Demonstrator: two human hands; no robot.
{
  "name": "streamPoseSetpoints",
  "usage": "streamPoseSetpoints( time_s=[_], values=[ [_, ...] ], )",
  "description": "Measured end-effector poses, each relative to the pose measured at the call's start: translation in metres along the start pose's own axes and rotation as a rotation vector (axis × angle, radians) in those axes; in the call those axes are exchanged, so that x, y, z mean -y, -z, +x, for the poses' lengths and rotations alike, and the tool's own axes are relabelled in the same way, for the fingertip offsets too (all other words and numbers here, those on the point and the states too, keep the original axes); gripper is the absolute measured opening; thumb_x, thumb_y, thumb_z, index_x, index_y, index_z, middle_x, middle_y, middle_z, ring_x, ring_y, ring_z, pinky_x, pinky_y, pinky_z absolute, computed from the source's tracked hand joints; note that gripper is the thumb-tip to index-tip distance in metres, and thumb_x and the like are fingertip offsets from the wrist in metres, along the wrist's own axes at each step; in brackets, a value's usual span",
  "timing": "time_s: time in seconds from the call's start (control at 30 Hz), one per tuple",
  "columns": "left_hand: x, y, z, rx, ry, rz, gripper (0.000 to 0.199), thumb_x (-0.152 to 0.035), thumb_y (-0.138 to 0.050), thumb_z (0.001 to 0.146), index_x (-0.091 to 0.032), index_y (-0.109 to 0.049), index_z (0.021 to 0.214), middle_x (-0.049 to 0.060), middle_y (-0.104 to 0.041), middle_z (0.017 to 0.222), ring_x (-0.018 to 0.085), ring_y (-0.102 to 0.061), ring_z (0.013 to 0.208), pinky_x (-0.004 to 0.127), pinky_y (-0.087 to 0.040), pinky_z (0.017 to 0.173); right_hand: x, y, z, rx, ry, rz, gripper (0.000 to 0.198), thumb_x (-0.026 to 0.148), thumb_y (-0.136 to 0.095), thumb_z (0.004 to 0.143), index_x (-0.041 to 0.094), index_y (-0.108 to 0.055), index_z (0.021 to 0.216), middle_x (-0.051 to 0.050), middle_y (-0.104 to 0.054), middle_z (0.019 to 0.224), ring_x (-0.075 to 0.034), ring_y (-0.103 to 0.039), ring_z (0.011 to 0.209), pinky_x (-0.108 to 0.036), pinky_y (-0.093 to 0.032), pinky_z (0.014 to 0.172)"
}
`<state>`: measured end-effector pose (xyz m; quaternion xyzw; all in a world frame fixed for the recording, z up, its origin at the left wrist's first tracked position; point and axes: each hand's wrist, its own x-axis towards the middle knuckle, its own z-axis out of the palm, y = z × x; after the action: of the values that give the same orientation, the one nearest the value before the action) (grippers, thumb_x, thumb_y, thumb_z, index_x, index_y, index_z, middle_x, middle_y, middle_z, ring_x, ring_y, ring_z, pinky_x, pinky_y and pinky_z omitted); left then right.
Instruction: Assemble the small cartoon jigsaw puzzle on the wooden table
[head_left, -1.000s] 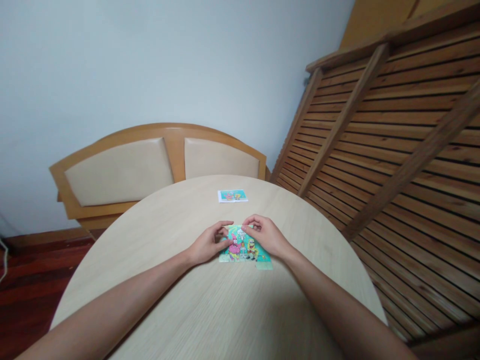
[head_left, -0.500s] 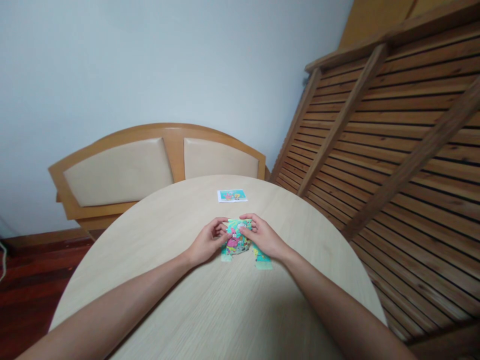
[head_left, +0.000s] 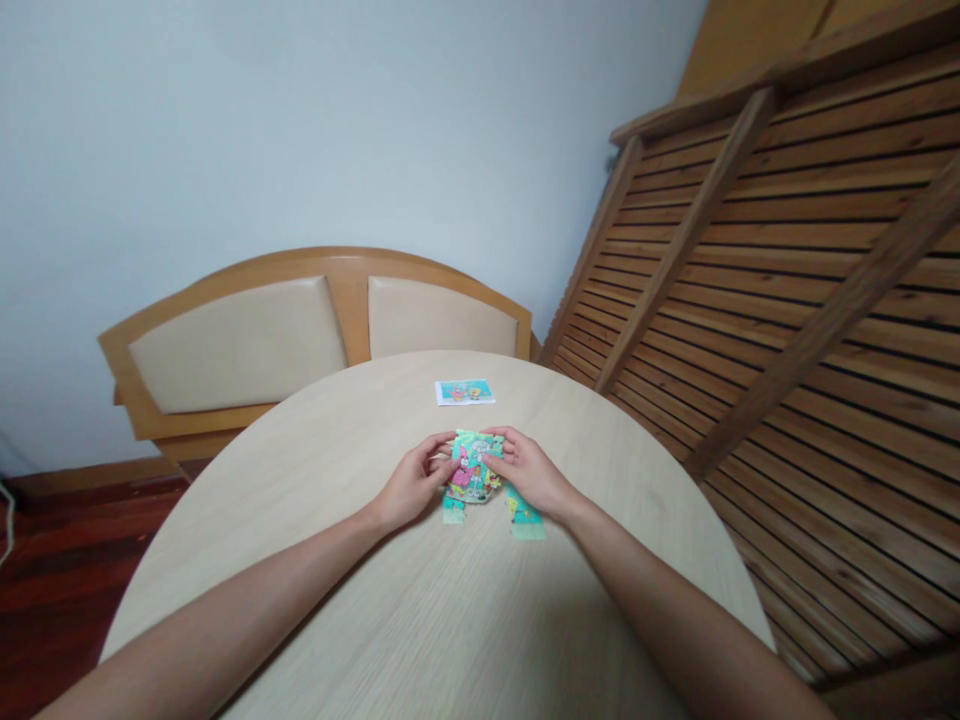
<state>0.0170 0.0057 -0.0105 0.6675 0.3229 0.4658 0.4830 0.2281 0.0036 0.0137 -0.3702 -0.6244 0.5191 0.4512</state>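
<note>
A partly joined jigsaw puzzle [head_left: 474,470] with pink and pale cartoon figures on turquoise is held up between my two hands, tilted toward me. My left hand [head_left: 420,475] pinches its left edge, thumb in front and fingers behind. At its right edge my right hand [head_left: 523,467] grips the same way, thumb over the printed face. Lower down on the table, a green-turquoise puzzle piece [head_left: 453,511] shows below the left side of the held section. More puzzle pieces [head_left: 526,522] with a bit of yellow lie under my right wrist, partly hidden.
A small printed picture card [head_left: 465,392] with similar cartoon figures lies farther back on the round pale wooden table [head_left: 360,620]. Behind the table stands a padded wooden headboard [head_left: 349,300] against the wall. A slatted wooden panel [head_left: 750,300] leans at the right.
The held puzzle section has tipped and risen slightly, so its printed face shows more fully. My right thumb has shifted a little to the right; both hands keep their grip.
</note>
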Motion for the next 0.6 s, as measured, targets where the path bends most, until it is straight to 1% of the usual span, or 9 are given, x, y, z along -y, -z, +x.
streamPoseSetpoints(
  time_s=[0.07,0.17,0.2,0.27,0.33,0.37,0.47,0.53,0.6],
  values=[
    [0.001,0.000,-0.001,0.017,0.000,0.004,0.064,-0.043,-0.068,0.090,-0.016,-0.044,0.142,0.014,-0.060,0.122,0.019,-0.069,0.090,0.036,-0.059,0.082,0.000,-0.001,0.000,-0.014,-0.001,0.020,0.046,0.038,-0.077,0.076,0.020,-0.056,0.113,-0.006,-0.072,0.104,-0.019,-0.071,0.093,-0.038,-0.055,0.091],
    [0.002,-0.001,-0.005,0.057,-0.031,0.054,0.080,-0.038,-0.072,0.087,-0.023,-0.029,0.154,0.019,-0.044,0.145,0.024,-0.066,0.106,0.041,-0.058,0.089,0.001,-0.002,0.000,-0.040,-0.034,0.069,0.047,0.038,-0.078,0.075,0.021,-0.056,0.112,-0.006,-0.072,0.105,-0.020,-0.071,0.092,-0.036,-0.057,0.085],
    [0.002,-0.001,-0.006,0.076,-0.057,0.089,0.085,-0.036,-0.074,0.086,-0.026,-0.026,0.155,0.019,-0.036,0.152,0.027,-0.061,0.115,0.043,-0.056,0.093,0.001,-0.002,0.000,-0.047,-0.052,0.089,0.048,0.038,-0.078,0.074,0.021,-0.056,0.113,-0.006,-0.072,0.105,-0.020,-0.071,0.091,-0.035,-0.058,0.081],
    [0.003,-0.001,-0.009,0.115,-0.134,0.176,0.091,-0.035,-0.077,0.083,-0.031,-0.022,0.156,0.016,-0.016,0.161,0.032,-0.046,0.134,0.047,-0.051,0.101,0.002,-0.002,0.000,-0.055,-0.089,0.123,0.049,0.038,-0.079,0.074,0.021,-0.055,0.114,-0.007,-0.072,0.105,-0.020,-0.072,0.089,-0.033,-0.059,0.075],
    [0.003,-0.002,-0.011,0.141,-0.230,0.275,0.094,-0.034,-0.078,0.082,-0.032,-0.021,0.157,0.013,0.001,0.164,0.034,-0.030,0.145,0.050,-0.043,0.110,0.002,-0.003,-0.001,-0.057,-0.114,0.139,0.050,0.037,-0.079,0.074,0.021,-0.056,0.114,-0.007,-0.072,0.106,-0.020,-0.072,0.086,-0.031,-0.059,0.072],
    [0.003,-0.001,-0.011,0.148,-0.275,0.330,0.095,-0.033,-0.078,0.082,-0.033,-0.020,0.157,0.012,0.005,0.165,0.034,-0.025,0.148,0.052,-0.039,0.114,0.002,-0.003,-0.001,-0.057,-0.122,0.142,0.050,0.037,-0.079,0.074,0.021,-0.056,0.114,-0.007,-0.072,0.106,-0.019,-0.072,0.086,-0.030,-0.058,0.071],
    [0.003,0.000,-0.010,0.155,-0.363,0.502,0.098,-0.029,-0.079,0.081,-0.032,-0.017,0.158,0.012,0.003,0.165,0.034,-0.016,0.151,0.055,-0.026,0.119,0.002,-0.006,-0.001,-0.050,-0.129,0.148,0.052,0.039,-0.081,0.072,0.021,-0.056,0.114,-0.007,-0.072,0.106,-0.019,-0.071,0.083,-0.028,-0.057,0.068],
    [0.002,0.001,-0.010,0.157,-0.380,0.586,0.102,-0.029,-0.080,0.080,-0.031,-0.015,0.158,0.014,-0.003,0.165,0.034,-0.013,0.151,0.056,-0.024,0.120,0.001,-0.008,-0.002,-0.038,-0.132,0.167,0.053,0.039,-0.082,0.070,0.021,-0.056,0.113,-0.006,-0.072,0.104,-0.018,-0.071,0.083,-0.029,-0.057,0.069],
    [0.001,0.001,-0.009,0.163,-0.386,0.635,0.103,-0.031,-0.081,0.079,-0.029,-0.014,0.158,0.015,-0.010,0.164,0.034,-0.015,0.151,0.055,-0.025,0.120,0.002,-0.009,-0.002,-0.026,-0.144,0.188,0.053,0.038,-0.083,0.069,0.022,-0.056,0.113,-0.005,-0.072,0.102,-0.018,-0.071,0.082,-0.028,-0.056,0.069]
  ],
)
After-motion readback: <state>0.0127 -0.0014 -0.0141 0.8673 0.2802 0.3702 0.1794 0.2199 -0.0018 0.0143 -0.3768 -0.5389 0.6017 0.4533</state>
